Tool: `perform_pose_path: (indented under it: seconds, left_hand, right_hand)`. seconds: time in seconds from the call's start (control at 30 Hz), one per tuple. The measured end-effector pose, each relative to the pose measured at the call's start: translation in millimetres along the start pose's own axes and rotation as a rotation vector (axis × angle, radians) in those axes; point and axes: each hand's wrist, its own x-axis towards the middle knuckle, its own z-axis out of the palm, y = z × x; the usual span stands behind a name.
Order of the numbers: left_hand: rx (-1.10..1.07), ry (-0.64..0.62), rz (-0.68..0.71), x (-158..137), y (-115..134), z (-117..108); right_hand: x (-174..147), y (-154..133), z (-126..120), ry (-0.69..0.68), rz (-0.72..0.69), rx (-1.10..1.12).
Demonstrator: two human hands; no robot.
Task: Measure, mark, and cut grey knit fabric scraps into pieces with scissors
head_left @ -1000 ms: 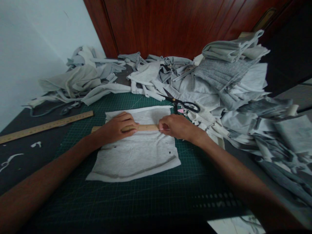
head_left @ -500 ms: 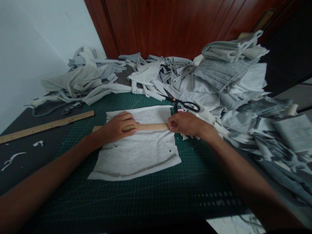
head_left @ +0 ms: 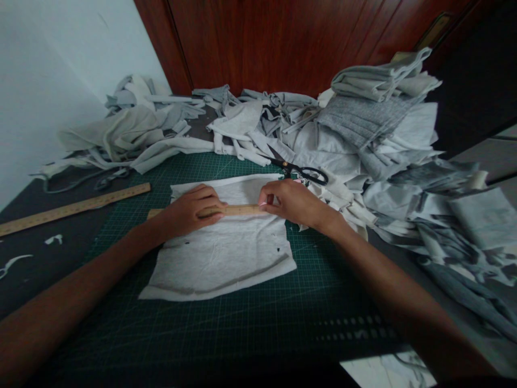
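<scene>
A piece of light grey cloth (head_left: 226, 258) lies spread on the green cutting mat (head_left: 242, 328), its near edge curled and small dark spots near both sides. Across its upper part runs a wooden ruler (head_left: 244, 210). My left hand (head_left: 194, 207) is closed over the ruler's left portion, pressing it on the cloth, with the thumb along the near side. My right hand (head_left: 288, 202) pinches at the ruler toward its right part, thumb and forefinger together. The ruler's right end is hidden by that hand. Just beyond it lie black-handled scissors (head_left: 313, 174), partly open.
A second wooden ruler (head_left: 76, 207) lies at the left beside small white scraps (head_left: 54, 239). Heaps of grey and cream cloth offcuts (head_left: 238, 121) line the back and right of the table. Folded fabric (head_left: 375, 81) is stacked at the back right, before a reddish wooden panel (head_left: 258, 43).
My right hand has slid left along the ruler, its pinch now farther in over the cloth. My left hand stays on the ruler. The whole view has shifted slightly.
</scene>
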Motion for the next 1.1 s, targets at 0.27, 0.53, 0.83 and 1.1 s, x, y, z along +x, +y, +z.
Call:
perform_pose_path:
  seconds: [0.27,0.53,0.83,1.1]
  left_hand:
    - [0.005,0.003,0.012,0.8,-0.2,0.5]
    - [-0.003,0.011,0.025,0.8,1.1,-0.5]
    - [-0.012,0.009,0.011,1.3,0.7,-1.5]
    - [-0.013,0.028,0.045,2.5,1.9,-1.8]
  right_hand:
    - [6.2,-3.2,31.6,-0.039,-0.037,0.072]
    - [3.8,-3.9,22.3,-0.054,0.006,-0.053]
    - [-2.9,10.4,-0.8,-0.159,0.058,-0.155]
    - [-8.7,11.2,-23.1,-0.28,0.171,-0.288]
